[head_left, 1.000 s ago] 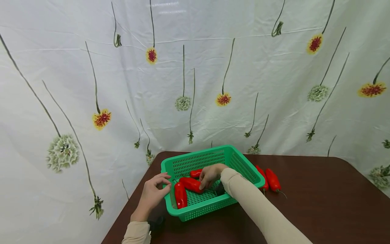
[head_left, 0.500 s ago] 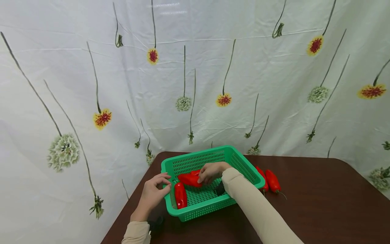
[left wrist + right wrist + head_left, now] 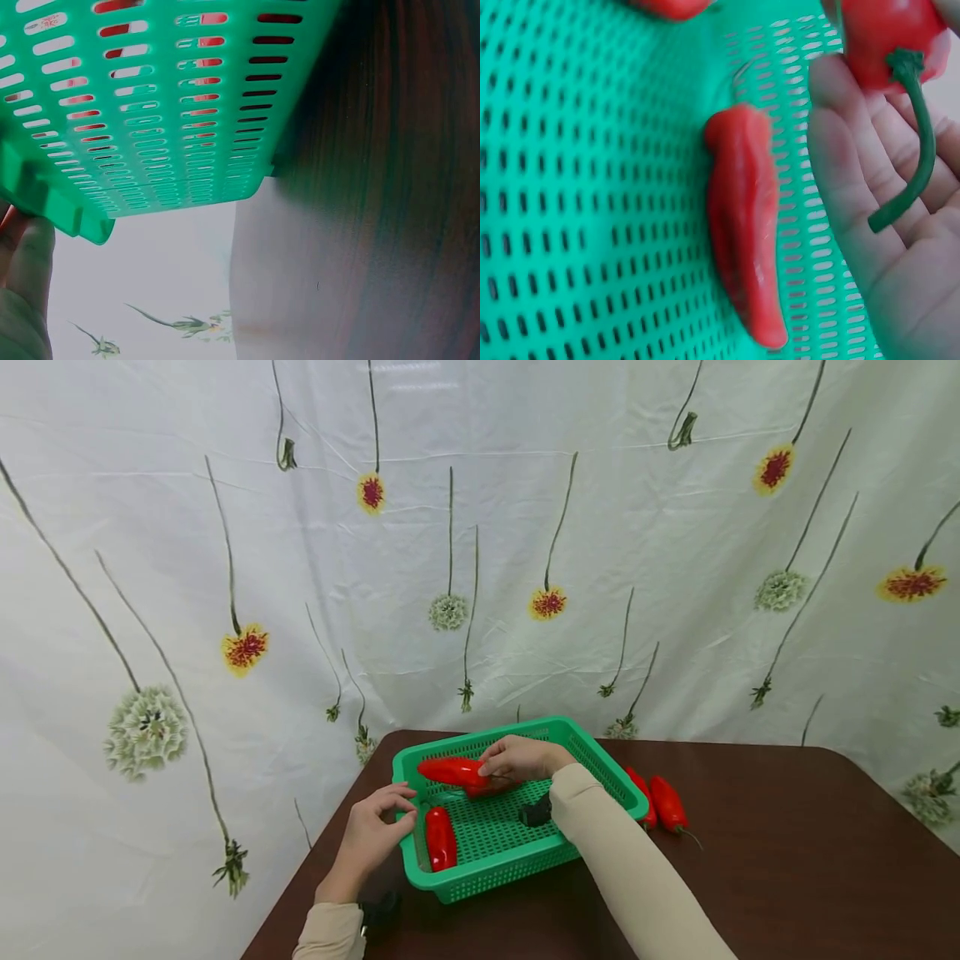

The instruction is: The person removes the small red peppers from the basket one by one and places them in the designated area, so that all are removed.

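Observation:
My left hand [image 3: 369, 835] grips the left rim of a green plastic basket [image 3: 510, 868], fingers and thumb at its edge. In the left wrist view, fingers [image 3: 34, 259] lie against the rim's lip. My right hand [image 3: 525, 757] holds a red pepper [image 3: 450, 770] near its stem end, raised above the basket floor. Its curved green stem [image 3: 922, 150] hangs over the palm in the right wrist view. Below it, another red pepper [image 3: 746, 225] lies by the basket's far wall, partly hidden in the head view. One more red pepper [image 3: 441, 839] lies near the left wall.
Two red peppers [image 3: 667, 804] lie on the dark wooden table [image 3: 787, 852], right outside the basket. A white flower-print curtain [image 3: 510, 560] hangs behind the table. A black device [image 3: 536, 812] sits at my right wrist, inside the basket's outline.
My right hand has lifted the pepper from the basket floor, up and towards the far left. The pepper beneath is now partly uncovered. My left hand has stayed at the rim.

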Motion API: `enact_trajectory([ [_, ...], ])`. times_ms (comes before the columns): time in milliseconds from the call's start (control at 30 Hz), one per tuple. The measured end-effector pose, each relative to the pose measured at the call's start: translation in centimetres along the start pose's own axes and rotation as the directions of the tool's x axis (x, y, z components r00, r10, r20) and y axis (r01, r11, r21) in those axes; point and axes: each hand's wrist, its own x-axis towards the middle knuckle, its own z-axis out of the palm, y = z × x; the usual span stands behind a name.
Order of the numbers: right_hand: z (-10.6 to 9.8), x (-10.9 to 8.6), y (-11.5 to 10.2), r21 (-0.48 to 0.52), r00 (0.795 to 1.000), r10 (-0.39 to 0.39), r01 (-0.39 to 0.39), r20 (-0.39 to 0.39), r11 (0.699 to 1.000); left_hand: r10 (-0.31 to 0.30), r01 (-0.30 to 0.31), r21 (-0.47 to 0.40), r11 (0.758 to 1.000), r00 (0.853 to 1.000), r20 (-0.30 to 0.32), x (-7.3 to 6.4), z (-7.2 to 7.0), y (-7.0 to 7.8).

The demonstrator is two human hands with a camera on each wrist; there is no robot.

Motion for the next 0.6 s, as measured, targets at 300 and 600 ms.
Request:
enact_trajectory([
  [300,-0.2,-0.8,-2.0,0.039,0.997,-0.006,0.008,-0.071,0.999,0.010,-0.010,0.001,1.000,1.000,0.000,0.2,0.1,0.0],
  [600,0.6,-1.6,-4.2,0.086,0.995,-0.066,0.073,-0.076,0.994,0.002,-0.002,0.006,1.000,1.000,0.008,0.1,0.0,-0.1],
])
